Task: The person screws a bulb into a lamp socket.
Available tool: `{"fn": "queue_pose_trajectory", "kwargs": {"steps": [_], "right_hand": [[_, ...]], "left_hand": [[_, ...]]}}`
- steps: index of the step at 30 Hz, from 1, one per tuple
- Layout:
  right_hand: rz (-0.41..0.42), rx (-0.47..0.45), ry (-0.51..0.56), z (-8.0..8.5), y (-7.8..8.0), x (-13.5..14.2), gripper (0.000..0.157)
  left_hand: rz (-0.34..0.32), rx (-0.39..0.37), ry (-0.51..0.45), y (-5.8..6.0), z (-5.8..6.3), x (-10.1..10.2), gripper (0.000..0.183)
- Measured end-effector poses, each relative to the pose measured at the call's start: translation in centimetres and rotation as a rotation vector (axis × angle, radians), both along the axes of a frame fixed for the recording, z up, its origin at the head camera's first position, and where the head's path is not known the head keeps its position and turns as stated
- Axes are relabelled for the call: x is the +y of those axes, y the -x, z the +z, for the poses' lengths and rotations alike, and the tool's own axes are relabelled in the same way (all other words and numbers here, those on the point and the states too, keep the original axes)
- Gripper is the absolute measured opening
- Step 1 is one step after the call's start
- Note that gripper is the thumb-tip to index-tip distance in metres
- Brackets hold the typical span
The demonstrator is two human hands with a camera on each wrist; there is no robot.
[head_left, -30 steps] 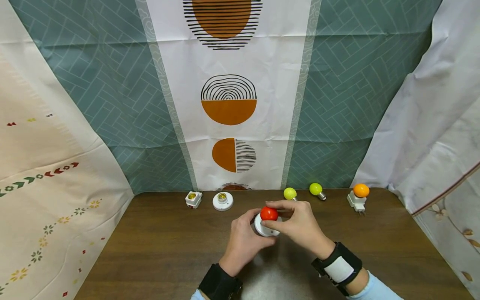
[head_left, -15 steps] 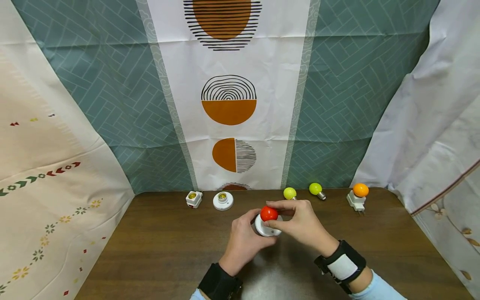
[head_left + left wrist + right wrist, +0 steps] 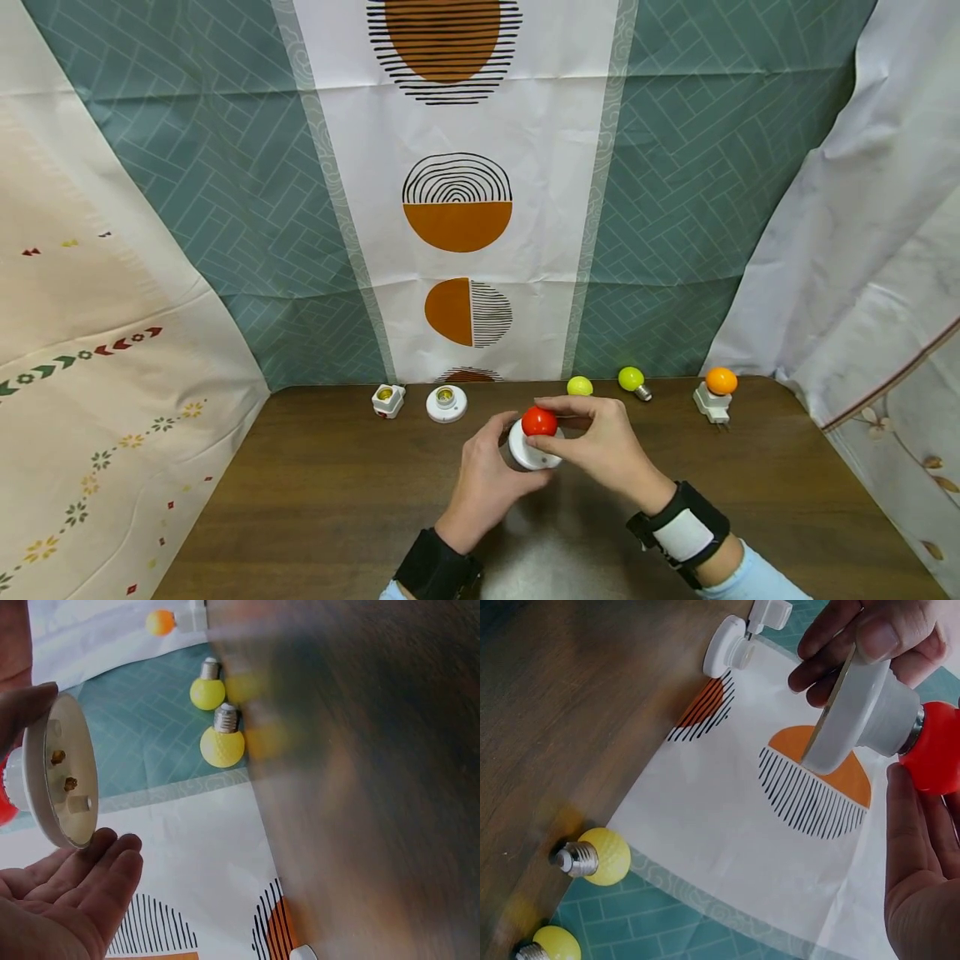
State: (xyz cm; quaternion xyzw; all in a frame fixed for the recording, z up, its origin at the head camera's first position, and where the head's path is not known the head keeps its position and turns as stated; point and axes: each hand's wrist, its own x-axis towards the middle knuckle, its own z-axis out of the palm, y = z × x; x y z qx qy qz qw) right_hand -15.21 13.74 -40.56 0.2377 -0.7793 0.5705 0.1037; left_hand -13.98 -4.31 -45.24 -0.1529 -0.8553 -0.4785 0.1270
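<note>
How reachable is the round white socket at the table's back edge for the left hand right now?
Probably not as things stand: the left hand holds the white base under the red bulb. Freed, it likely could; the head view shows nothing between it and the round socket.

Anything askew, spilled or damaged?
Nothing looks spilled or damaged. One oddity: in the right wrist view, a silver collar shows between the red bulb and the white holder, so the bulb may not be fully seated.
</note>
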Motion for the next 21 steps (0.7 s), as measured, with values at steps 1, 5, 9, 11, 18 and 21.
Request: {"fn": "queue_pose_trajectory", "kwargs": {"steps": [1,5,9,11,18,21], "right_hand": [[0.000,-0.003,0.000,0.01,-0.01,0.00,0.044],[-0.006,0.005,0.000,0.01,-0.05,-0.09,0.045],[-0.017,0.018,-0.019,-0.01,-0.10,-0.15,0.046],[-0.015,0.019,-0.033,0.01,-0.11,-0.16,0.046],[0.044,0.049,-0.071,0.25,0.16,-0.06,0.053],[0.062,0.057,-0.100,0.25,0.35,0.32,0.057]], "left_hand": [[0.001,0.008,-0.001,0.01,-0.04,-0.04,0.071],[0.012,0.053,0.018,0.08,-0.16,-0.23,0.069],[0.011,0.077,0.035,0.22,-0.22,-0.38,0.070],[0.005,0.081,0.033,0.29,-0.24,-0.40,0.070],[0.004,0.071,0.020,0.45,-0.30,-0.63,0.067],[0.004,0.074,0.013,0.58,-0.39,-0.81,0.067]]}}
